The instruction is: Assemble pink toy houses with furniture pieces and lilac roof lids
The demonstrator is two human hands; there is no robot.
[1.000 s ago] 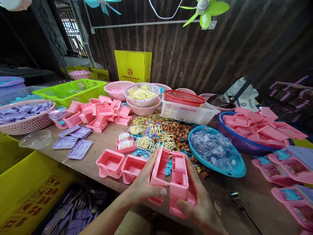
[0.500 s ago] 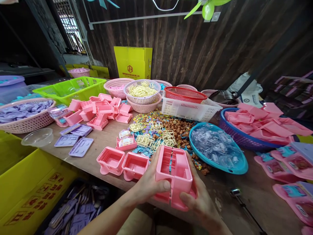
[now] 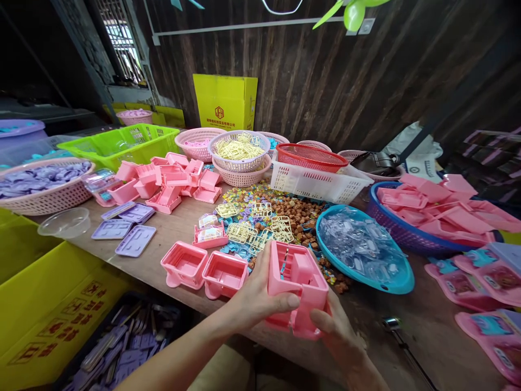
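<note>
Both hands grip pink plastic housing pieces pressed together over the table's near edge. My left hand clasps their left side, thumb across the front. My right hand holds them from below and the right. Just left of them two open pink box shells lie side by side on the brown table. Beyond the hands lie cream plastic frames, small coloured bits and brown pieces.
A blue basket of clear parts sits right of my hands, a darker blue basket of pink lids beyond it. Pink, red, white and green baskets line the back. Purple plates lie left. Yellow cartons stand below left.
The two pink pieces, held slightly apart a second ago, have been brought together, and my hands have closed in around them. The view has shifted a little.
</note>
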